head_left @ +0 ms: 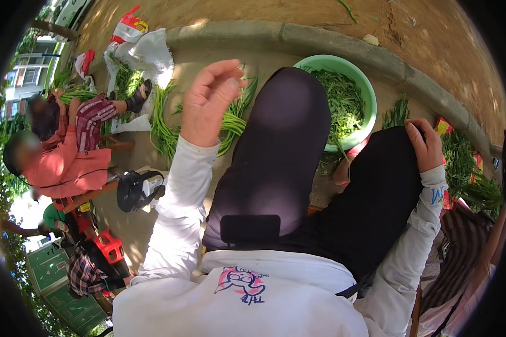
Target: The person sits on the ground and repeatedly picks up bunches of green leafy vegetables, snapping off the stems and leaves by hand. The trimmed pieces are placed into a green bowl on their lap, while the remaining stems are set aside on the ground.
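My left hand is raised above the ground left of my knee. Its fingers are loosely bent, the thumb stands off from them, and nothing shows between. Below and beside it lie long green stems, partly hidden by the hand and my leg. My right hand rests on my right knee, fingers laid over the dark trousers and holding nothing I can see. Beyond my knees stands a light green basin with a heap of picked green leaves in it. A small leafy bunch lies near my right knee.
Another bundle of long stems lies farther left, beside a white sack. Leafy greens are heaped at the right. A stone kerb runs behind the basin. At left, a person in a coral top sits near a red stool.
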{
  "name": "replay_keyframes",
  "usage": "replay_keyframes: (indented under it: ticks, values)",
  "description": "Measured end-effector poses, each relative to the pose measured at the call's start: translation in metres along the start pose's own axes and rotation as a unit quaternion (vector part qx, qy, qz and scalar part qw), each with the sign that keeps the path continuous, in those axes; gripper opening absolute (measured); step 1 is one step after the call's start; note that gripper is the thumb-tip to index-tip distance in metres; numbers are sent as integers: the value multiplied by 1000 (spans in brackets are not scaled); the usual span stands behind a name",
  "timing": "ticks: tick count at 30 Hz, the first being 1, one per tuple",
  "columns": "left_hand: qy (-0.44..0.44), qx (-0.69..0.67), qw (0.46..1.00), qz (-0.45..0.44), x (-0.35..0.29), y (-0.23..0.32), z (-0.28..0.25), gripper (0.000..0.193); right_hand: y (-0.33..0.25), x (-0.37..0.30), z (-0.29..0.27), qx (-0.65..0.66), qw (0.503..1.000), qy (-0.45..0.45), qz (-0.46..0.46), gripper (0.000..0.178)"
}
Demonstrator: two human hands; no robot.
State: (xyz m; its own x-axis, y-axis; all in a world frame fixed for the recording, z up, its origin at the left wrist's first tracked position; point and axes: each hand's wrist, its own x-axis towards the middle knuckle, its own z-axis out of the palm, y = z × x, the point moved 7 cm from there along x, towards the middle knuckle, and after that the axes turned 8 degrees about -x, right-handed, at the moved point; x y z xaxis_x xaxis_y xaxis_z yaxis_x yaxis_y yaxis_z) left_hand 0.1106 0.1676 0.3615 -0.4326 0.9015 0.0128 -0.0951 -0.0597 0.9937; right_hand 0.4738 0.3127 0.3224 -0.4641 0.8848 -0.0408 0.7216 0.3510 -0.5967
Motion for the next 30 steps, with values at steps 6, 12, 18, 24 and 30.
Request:
replay_keyframes:
  ticks: [6,12,18,24,30]
  values:
    - [229,-7,950,-211,-26,-144,-172,35,8,1,5,-80,997,0,17,23]
    - [277,-5,877,-392,-101,-284,-233,37,7,5,9,-100,994,-9,35,21]
    - [267,-7,821,-505,-117,-331,-211,43,10,3,6,-83,995,-22,58,18]
    - [235,16,801,-551,-103,-355,-198,51,22,-1,1,-53,995,-16,87,17]
    - [241,57,784,-570,-91,-383,-197,57,30,-4,-5,-47,993,-20,109,16]
